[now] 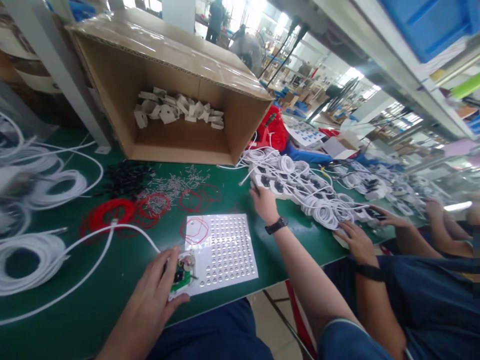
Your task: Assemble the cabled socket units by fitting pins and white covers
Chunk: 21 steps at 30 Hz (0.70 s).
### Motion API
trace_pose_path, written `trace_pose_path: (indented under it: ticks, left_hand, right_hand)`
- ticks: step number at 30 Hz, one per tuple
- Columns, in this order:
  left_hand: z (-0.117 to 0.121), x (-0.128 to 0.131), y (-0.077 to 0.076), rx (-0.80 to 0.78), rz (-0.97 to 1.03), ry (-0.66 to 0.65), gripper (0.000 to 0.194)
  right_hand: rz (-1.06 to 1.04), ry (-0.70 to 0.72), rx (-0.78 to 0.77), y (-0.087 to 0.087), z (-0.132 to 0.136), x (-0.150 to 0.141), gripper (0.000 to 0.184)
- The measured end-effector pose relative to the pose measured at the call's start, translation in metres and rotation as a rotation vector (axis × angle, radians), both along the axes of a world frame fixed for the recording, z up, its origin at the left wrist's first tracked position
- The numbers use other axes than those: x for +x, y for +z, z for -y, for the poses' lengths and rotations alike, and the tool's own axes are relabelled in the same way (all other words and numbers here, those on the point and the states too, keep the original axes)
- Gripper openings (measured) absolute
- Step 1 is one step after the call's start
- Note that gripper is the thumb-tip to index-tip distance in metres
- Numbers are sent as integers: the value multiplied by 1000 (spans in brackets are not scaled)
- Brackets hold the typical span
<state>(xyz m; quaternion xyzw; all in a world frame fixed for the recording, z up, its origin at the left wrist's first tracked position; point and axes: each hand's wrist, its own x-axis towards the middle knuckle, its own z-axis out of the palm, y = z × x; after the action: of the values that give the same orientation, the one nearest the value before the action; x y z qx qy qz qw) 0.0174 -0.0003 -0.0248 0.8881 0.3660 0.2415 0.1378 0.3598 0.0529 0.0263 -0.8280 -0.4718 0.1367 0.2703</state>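
My left hand (160,282) is closed around the edge of a small white housing with a green circuit board (182,270) inside. A white cable (131,227) runs from it over the table to the left. The housing rests at the left edge of a white sheet with rows of small clear round pads (232,250). My right hand (265,206), a dark watch on its wrist, is stretched forward to the near left end of a pile of white units with black parts (277,186). Its fingers are curled at a small dark thing, too unclear to name.
Behind stands an open cardboard box (180,142) with white plastic parts (168,110). Red wire loops (112,212), loose metal pins (174,185) and black pieces (127,177) lie on the green table. Coiled white cables (32,260) are left; co-workers' hands (358,242) are right.
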Motion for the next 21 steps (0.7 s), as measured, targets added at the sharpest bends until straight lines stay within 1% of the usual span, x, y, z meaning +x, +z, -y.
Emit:
trace_pose_path:
  ticks: [2, 4, 6, 7, 10, 12, 14, 18, 20, 21]
  left_hand:
    - [0, -4, -1, -133, 22, 61, 71]
    - [0, -7, -1, -268, 69, 163, 67]
    - [-1, -8, 0, -336, 128, 229, 61]
    - [-1, -7, 1, -340, 149, 235, 59]
    - [-2, -4, 4, -276, 156, 207, 52]
    - [-3, -3, 4, -223, 128, 192, 51]
    - [-2, -4, 3, -174, 100, 172, 52]
    - [-2, -6, 1, -106, 49, 99, 57]
    - [-3, -5, 1, -72, 45, 79, 58]
    - [-3, -5, 1, -54, 46, 71, 58]
  right_hand:
    - [55, -12, -37, -2, 3, 2, 14]
    - [86, 5, -76, -6, 6, 1, 9]
    - [107, 46, -107, -11, 6, -3, 5]
    - [114, 74, -123, -13, 4, -5, 7]
    - [138, 173, -171, -17, -1, -13, 9]
    - [157, 235, -197, -14, -4, -17, 9]
    - [170, 287, -212, -4, -4, -19, 8]
    - [160, 378, -223, 23, -5, -14, 14]
    - [159, 402, -235, 31, -11, -9, 16]
    - [167, 401, -246, 32, -15, -7, 16]
